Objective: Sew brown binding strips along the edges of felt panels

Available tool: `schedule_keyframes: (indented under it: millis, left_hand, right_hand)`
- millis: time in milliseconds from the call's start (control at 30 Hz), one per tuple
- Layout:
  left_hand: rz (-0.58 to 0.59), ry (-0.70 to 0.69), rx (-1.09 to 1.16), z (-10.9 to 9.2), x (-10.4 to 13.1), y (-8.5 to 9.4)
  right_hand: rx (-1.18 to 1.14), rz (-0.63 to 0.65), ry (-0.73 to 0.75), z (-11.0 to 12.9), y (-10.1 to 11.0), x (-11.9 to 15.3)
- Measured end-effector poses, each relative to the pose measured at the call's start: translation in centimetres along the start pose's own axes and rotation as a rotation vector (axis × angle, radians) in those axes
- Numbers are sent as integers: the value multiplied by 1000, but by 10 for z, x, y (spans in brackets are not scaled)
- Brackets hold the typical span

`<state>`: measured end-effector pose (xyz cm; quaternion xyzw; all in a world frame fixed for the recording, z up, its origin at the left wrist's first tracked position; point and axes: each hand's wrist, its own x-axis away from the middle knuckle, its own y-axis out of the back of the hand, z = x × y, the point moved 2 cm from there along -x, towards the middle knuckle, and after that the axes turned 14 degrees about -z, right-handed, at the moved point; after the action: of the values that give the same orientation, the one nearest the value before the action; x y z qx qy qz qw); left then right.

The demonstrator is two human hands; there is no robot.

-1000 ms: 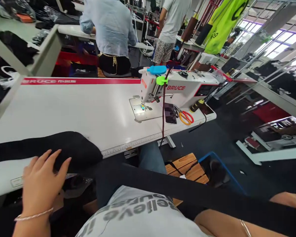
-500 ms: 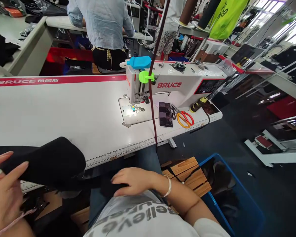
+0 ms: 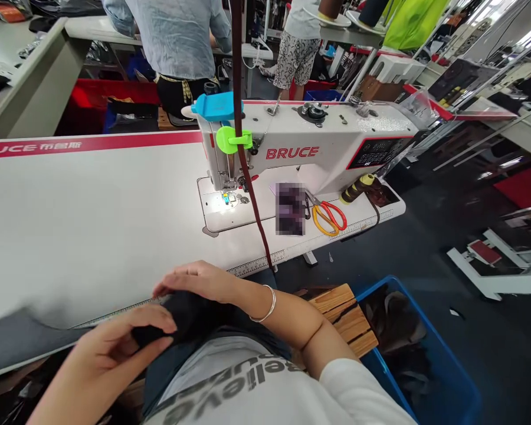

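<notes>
Over my lap, at the table's front edge, lies a piece of black cloth (image 3: pixel 188 310). My right hand (image 3: pixel 199 280) rests on its top, fingers together and bent over the far edge. From the left, my left hand (image 3: pixel 119 348) has thumb and curled fingers round the near-left part of the cloth; the fingertips do not quite meet. A dark grey length of cloth (image 3: pixel 26 339) trails left along the table edge, its tip blurred. Whether it joins the black piece is hidden behind my left hand.
A sewing machine (image 3: pixel 292 139) stands on the white table (image 3: pixel 115 224). Orange-and-red scissors (image 3: pixel 330 218), a blurred-out phone (image 3: pixel 290 209) and a thread cone (image 3: pixel 357 188) lie beside it. A brown strap (image 3: pixel 248 177) hangs in front. Right are a wooden stool (image 3: pixel 343 316) and blue bin (image 3: pixel 451 366).
My left hand has moved right, close to my right hand. My right hand has moved up and left. The black cloth has been drawn off the table's left part toward my lap.
</notes>
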<state>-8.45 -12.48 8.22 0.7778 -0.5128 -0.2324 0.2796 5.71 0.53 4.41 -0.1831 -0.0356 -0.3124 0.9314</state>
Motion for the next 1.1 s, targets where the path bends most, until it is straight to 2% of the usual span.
schedule_keyframes:
  millis: [67,100,267,400,467,533,667,800,900,967,1000,1033,1100]
  left_hand:
    - [95,-36,81,-11,-7,-11]
    - [107,-48,96,-14,-9,-14]
    - [47,-126,119,-10,-13,-18]
    - [96,-212,136,-9,-13,-25]
    - [128,-231,156,-11,-13,-27]
    - [156,-213,200,-11,-12,-27]
    - [128,-65,341,1,-5,-20]
    - [-19,202,399,25,5,-14]
    - [-238,379,505,40,11,-10]
    - [-403,480,621,47,13,-5]
    - [-447,531,652,51,14,-3]
    - [-446,584,651,53,14,-1]
    - [-348,674,563,56,13,2]
  right_hand:
    - [77,23,-61,-4,4,2]
    - [113,35,-86,-7,6,4]
    - [165,36,-256,-32,14,12]
    - [-151,-1,-502,-58,13,13]
    - [-311,-3,-609,-63,10,15]
    - [-378,-38,-618,-61,7,19]
    - [-334,-226,-407,-41,5,28]
    - [-91,-371,-116,-22,9,36]
    - [53,-423,103,-10,12,39]
    - [96,-477,201,-2,14,41]
    - [119,-502,240,2,15,43]
    - [148,-525,280,5,16,45]
    - [210,-542,367,11,17,50]
